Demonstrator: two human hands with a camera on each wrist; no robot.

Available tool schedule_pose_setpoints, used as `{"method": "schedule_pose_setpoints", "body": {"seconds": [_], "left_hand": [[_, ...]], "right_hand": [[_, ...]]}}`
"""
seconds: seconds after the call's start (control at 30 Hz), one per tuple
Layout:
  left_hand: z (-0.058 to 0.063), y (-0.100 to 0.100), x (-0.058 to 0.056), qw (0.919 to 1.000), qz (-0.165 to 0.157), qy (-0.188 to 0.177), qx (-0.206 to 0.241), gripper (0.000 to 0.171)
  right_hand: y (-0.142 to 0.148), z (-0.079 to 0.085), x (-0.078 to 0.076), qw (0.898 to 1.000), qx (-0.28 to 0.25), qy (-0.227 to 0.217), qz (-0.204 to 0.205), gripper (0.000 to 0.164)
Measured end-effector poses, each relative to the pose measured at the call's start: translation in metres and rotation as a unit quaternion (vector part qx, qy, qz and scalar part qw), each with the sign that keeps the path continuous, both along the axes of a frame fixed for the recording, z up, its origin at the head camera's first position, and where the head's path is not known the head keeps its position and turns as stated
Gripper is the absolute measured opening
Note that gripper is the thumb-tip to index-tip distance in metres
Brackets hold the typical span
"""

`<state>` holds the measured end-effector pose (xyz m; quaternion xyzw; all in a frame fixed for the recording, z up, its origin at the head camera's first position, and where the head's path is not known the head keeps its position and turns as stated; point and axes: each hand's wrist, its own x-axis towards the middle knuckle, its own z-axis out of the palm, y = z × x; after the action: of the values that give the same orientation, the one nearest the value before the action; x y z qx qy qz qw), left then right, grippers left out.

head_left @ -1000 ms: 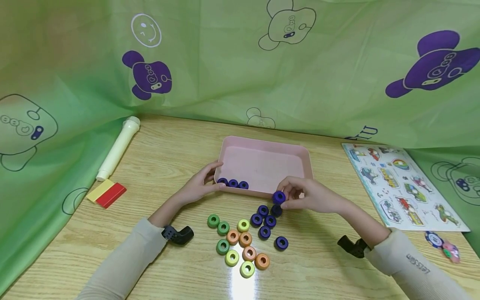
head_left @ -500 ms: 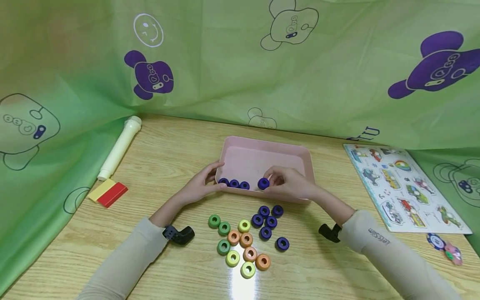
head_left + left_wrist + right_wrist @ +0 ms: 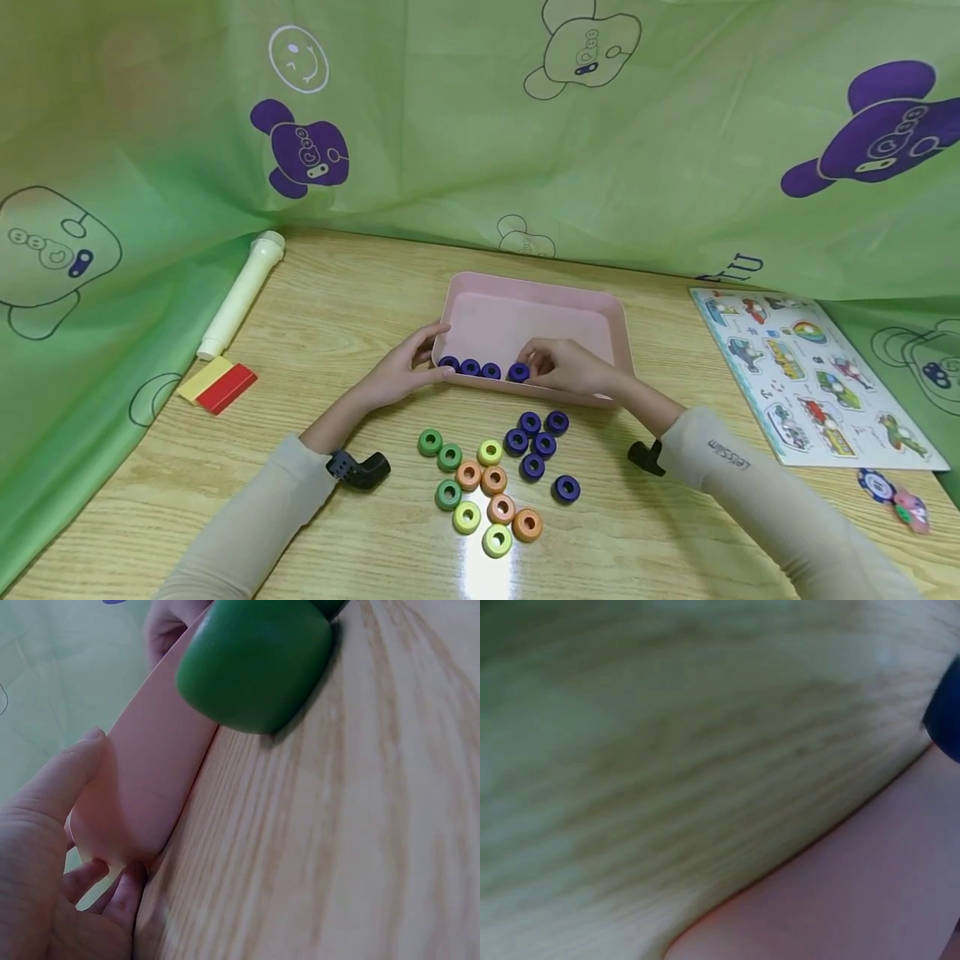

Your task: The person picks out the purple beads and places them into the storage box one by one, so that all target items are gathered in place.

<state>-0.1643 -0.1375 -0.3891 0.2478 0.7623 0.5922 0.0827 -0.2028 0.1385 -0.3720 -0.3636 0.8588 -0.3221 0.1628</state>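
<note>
A pink tray (image 3: 540,321) lies on the table with a row of dark purple ring beads (image 3: 469,368) along its near wall. My left hand (image 3: 399,367) grips the tray's near left corner; in the left wrist view its thumb (image 3: 64,776) lies against the outer wall and its fingers curl round the corner. Inside the tray my right hand (image 3: 570,367) pinches a purple ring bead (image 3: 518,372) low at the near wall, just right of the row. Its fingertips are partly hidden. Nearer on the table lie several more purple beads (image 3: 543,444).
Green beads (image 3: 449,457), yellow beads (image 3: 467,517) and orange beads (image 3: 527,525) lie loosely in front of the tray. A pale tube (image 3: 242,296) and a red and yellow card (image 3: 217,386) are at left. A picture puzzle board (image 3: 817,379) lies at right.
My right hand has carried a purple bead from the table pile over the near wall into the tray, then lowered it leftward beside the row. The left hand keeps its grip.
</note>
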Motion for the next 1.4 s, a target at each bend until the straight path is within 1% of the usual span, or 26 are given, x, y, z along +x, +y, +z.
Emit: {"method": "schedule_pose_setpoints", "body": {"seconds": [0.03, 0.07, 0.37, 0.6, 0.77, 0.97, 1.1, 1.17, 1.27, 1.4], "left_hand": [[0.0, 0.0, 0.0, 1.0, -0.001, 0.0, 0.0, 0.061], [0.001, 0.001, 0.0, 1.0, -0.001, -0.001, 0.0, 0.061], [0.001, 0.002, 0.0, 1.0, -0.002, 0.0, -0.002, 0.062], [0.003, 0.003, 0.0, 1.0, -0.001, -0.001, -0.003, 0.061], [0.003, 0.003, 0.0, 1.0, 0.001, 0.003, -0.003, 0.062], [0.004, 0.003, 0.001, 1.0, -0.001, -0.003, 0.001, 0.061], [0.004, 0.003, 0.002, 1.0, 0.001, -0.005, -0.003, 0.061], [0.004, 0.003, 0.002, 1.0, 0.002, -0.005, -0.005, 0.06], [0.003, 0.002, 0.002, 0.9999, 0.002, -0.004, -0.01, 0.06], [0.003, 0.001, 0.002, 0.9999, 0.001, -0.002, -0.013, 0.06]], "right_hand": [[-0.001, 0.0, 0.0, 1.0, 0.003, 0.0, 0.001, 0.021], [0.0, -0.004, -0.002, 1.0, 0.007, -0.002, 0.0, 0.021], [-0.006, 0.0, 0.002, 1.0, 0.018, -0.003, -0.006, 0.02], [-0.002, 0.003, 0.003, 0.999, 0.026, 0.014, -0.01, 0.024], [0.006, 0.01, 0.007, 0.999, 0.01, 0.034, -0.028, 0.026], [0.019, 0.021, 0.021, 0.998, -0.021, 0.042, -0.046, 0.026], [0.031, 0.027, 0.034, 0.996, -0.06, 0.042, -0.052, 0.021], [0.038, 0.029, 0.042, 0.996, -0.068, 0.04, -0.051, 0.019], [0.046, 0.029, 0.055, 0.997, -0.059, 0.036, -0.044, 0.019], [0.052, 0.024, 0.07, 0.998, -0.026, 0.049, -0.033, 0.024]]}}
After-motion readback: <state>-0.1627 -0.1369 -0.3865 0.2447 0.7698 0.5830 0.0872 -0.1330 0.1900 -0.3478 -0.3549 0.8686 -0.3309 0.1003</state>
